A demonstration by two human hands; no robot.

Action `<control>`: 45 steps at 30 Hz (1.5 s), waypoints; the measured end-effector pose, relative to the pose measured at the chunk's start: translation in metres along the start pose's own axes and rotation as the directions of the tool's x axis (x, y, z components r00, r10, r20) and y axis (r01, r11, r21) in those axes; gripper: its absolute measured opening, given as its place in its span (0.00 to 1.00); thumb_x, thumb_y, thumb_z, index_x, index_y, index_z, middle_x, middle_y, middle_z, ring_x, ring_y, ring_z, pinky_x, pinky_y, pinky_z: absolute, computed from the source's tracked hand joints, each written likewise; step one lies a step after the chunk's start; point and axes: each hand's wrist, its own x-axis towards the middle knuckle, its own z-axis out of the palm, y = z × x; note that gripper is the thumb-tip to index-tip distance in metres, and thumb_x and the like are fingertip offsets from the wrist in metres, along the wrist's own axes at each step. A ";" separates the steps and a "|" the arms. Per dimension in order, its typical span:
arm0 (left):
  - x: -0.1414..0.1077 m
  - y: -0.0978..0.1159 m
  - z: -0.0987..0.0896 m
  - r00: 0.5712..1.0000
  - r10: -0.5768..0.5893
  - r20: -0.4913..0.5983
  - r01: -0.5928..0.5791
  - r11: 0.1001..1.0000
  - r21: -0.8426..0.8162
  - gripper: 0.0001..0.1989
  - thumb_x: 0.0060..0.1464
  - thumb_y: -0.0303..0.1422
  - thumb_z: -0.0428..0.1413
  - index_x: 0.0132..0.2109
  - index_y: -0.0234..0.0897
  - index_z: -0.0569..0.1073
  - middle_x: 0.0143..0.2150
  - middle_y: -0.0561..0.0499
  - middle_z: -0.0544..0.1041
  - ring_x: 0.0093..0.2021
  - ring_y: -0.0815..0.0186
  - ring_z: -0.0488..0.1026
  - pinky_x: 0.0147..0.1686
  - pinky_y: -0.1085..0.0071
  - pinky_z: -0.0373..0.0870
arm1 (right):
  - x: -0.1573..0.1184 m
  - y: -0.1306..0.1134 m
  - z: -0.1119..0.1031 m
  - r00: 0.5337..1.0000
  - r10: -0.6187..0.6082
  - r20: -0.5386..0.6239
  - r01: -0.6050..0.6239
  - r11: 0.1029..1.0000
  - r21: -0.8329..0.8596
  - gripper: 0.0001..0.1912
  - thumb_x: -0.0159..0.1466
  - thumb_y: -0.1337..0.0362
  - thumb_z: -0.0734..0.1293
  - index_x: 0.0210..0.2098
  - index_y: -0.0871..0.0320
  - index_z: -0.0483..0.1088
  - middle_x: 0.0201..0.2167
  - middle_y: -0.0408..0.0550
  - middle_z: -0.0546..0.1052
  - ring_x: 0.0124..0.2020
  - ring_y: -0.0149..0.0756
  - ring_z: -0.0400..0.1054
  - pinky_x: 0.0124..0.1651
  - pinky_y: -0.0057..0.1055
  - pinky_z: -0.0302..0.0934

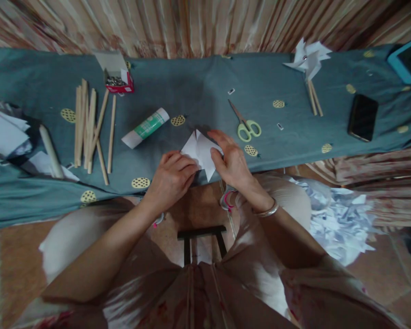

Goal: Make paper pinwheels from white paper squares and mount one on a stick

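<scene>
A white piece of paper (pixel 202 153), slit at the top and pointed at the bottom, is held between my hands near the table's front edge. My left hand (pixel 175 174) has its fingers closed on the left side of the paper. At the paper's right side my right hand (pixel 231 160) grips it, thumb in front and fingers curled over the far edge. Scissors (pixel 245 127) with light green handles lie to the right of the paper. Behind my left hand rests a white-and-green glue tube (pixel 146 128).
Several wooden sticks (pixel 89 128) and a red box of metal fasteners (pixel 119 82) are at left. Paper sheets (pixel 3 130) lie far left. Finished paper pinwheels (pixel 308 59), a black phone (pixel 363 117) and a blue-framed device (pixel 409 59) are at right. Cut paper (pixel 342 224) is heaped below.
</scene>
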 end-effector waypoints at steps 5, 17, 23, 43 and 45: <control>0.001 -0.016 -0.002 0.998 -0.048 -0.038 0.050 0.997 0.056 0.11 0.65 0.31 0.51 0.41 0.42 0.78 0.44 0.49 0.82 0.44 0.60 0.75 0.54 0.54 0.68 | 0.000 0.003 -0.001 0.999 0.040 -0.035 -0.039 0.999 0.030 0.22 0.67 0.62 0.61 0.59 0.56 0.67 0.53 0.53 0.78 0.50 0.42 0.75 0.57 0.43 0.69; 0.012 -0.015 -0.004 0.994 0.011 -0.107 -0.004 0.998 0.064 0.09 0.64 0.37 0.55 0.44 0.39 0.78 0.46 0.46 0.80 0.47 0.57 0.73 0.49 0.56 0.68 | -0.003 0.001 -0.003 0.990 0.108 -0.087 -0.105 0.994 0.042 0.17 0.67 0.62 0.60 0.52 0.58 0.72 0.42 0.52 0.82 0.40 0.39 0.76 0.48 0.40 0.72; 0.017 0.000 0.005 0.999 0.048 0.018 -0.050 0.993 0.110 0.09 0.64 0.36 0.55 0.45 0.39 0.78 0.43 0.46 0.80 0.46 0.56 0.72 0.47 0.56 0.66 | -0.003 -0.001 -0.002 0.993 0.097 -0.067 -0.095 0.995 0.032 0.17 0.67 0.62 0.61 0.52 0.57 0.72 0.44 0.51 0.82 0.42 0.40 0.76 0.50 0.39 0.71; 0.016 0.001 0.003 0.991 0.128 -0.026 -0.122 0.976 0.178 0.11 0.65 0.29 0.51 0.38 0.35 0.78 0.36 0.47 0.80 0.36 0.62 0.76 0.39 0.64 0.68 | -0.008 0.012 -0.019 0.992 0.081 0.098 -0.108 0.944 0.311 0.16 0.56 0.72 0.66 0.42 0.52 0.79 0.48 0.46 0.80 0.51 0.39 0.74 0.55 0.38 0.68; 0.014 0.001 0.002 0.988 0.151 -0.038 -0.142 0.975 0.170 0.10 0.65 0.28 0.51 0.39 0.35 0.78 0.37 0.47 0.80 0.37 0.62 0.76 0.40 0.64 0.68 | -0.008 0.012 -0.022 0.988 0.079 0.132 -0.123 0.923 0.366 0.12 0.57 0.69 0.69 0.40 0.51 0.80 0.49 0.46 0.80 0.52 0.39 0.74 0.57 0.40 0.67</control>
